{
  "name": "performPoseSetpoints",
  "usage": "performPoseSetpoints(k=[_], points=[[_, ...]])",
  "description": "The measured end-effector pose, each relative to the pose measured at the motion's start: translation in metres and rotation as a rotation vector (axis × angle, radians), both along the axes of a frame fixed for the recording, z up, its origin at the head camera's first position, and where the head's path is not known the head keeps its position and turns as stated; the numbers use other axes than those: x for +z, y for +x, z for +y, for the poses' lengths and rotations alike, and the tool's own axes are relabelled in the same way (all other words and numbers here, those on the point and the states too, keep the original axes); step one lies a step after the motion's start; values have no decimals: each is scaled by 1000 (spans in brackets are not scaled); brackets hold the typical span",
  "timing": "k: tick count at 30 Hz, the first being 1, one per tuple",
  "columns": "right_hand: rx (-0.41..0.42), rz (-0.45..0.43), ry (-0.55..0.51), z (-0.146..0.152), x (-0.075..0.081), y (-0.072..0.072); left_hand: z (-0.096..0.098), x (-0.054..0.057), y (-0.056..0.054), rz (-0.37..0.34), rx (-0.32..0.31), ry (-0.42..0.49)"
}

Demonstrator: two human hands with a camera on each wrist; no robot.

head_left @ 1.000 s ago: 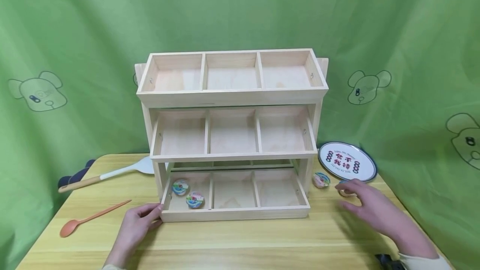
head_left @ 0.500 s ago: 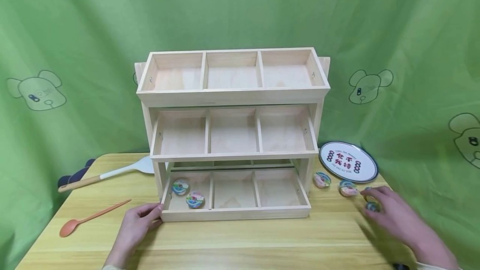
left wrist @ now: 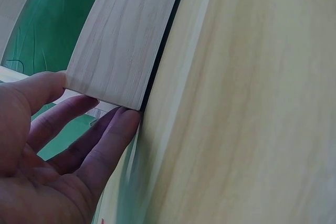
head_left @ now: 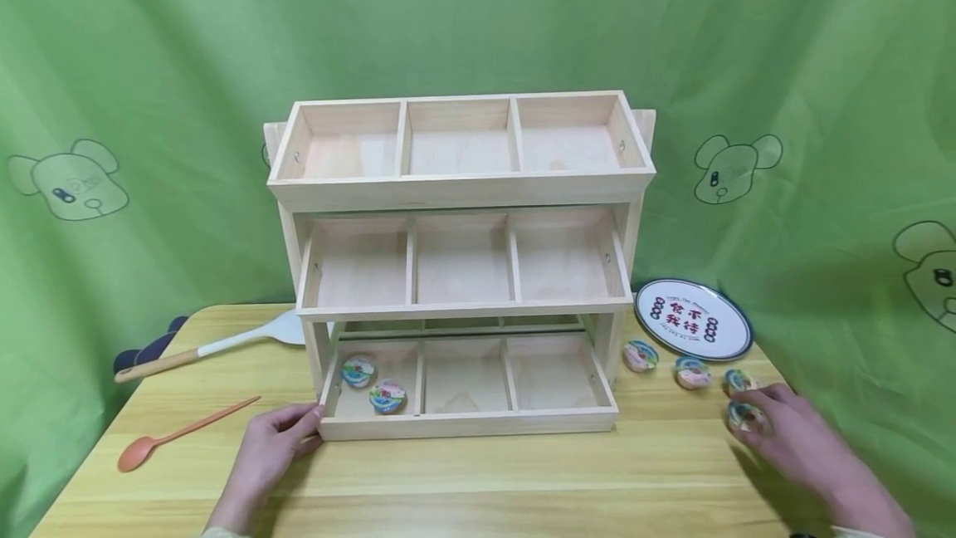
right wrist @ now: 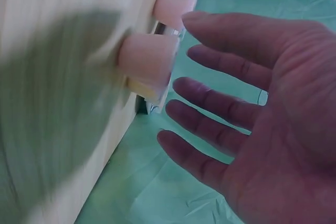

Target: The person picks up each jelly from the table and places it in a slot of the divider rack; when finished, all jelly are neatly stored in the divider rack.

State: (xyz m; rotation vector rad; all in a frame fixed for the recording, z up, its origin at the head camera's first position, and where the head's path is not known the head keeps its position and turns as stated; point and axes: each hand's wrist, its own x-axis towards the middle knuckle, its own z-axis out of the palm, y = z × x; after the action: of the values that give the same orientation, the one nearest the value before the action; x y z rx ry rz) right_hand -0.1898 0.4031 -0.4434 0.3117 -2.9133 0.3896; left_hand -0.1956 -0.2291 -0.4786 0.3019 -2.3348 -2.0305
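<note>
My left hand (head_left: 270,451) holds the left front corner of the bottom drawer of a wooden storage rack (head_left: 466,424). In the left wrist view its thumb and fingers (left wrist: 123,124) lie around the end of the drawer's front board (left wrist: 121,35). On the right, my right hand (head_left: 799,442) is over a small jelly cup (head_left: 747,417) with a printed lid. Its fingers are spread just off the pink cup (right wrist: 148,59) in the right wrist view. Another jelly cup (head_left: 738,382) sits right behind, and two more jelly cups (head_left: 693,373) stand farther left.
Two jelly cups (head_left: 387,396) lie in the bottom drawer's left compartment. A white oval plate (head_left: 695,320) is at the back right. On the left lie an orange spoon (head_left: 138,455) and a white spatula (head_left: 239,342) with a wooden handle. A green curtain (head_left: 478,15) hangs behind.
My right hand has moved right and toward me, from above one jelly cup to the nearest cup of the right-hand pair. My left hand stays at the drawer corner.
</note>
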Motion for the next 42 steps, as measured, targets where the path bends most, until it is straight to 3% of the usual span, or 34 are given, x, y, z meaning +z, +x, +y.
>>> performPoseSetpoints(k=[6, 23, 33, 42], points=[[-27, -47, -10, 3, -3, 0, 0, 0, 0, -2, 5, 1], [-72, -77, 5, 8, -7, -8, 1, 1, 0, 7, 2, -6], [-35, -124, -42, 6, -5, -6, -1, -2, -1, 9, -1, 5], [1, -112, -17, -9, 5, -4, 0, 1, 0, 7, 1, 1]])
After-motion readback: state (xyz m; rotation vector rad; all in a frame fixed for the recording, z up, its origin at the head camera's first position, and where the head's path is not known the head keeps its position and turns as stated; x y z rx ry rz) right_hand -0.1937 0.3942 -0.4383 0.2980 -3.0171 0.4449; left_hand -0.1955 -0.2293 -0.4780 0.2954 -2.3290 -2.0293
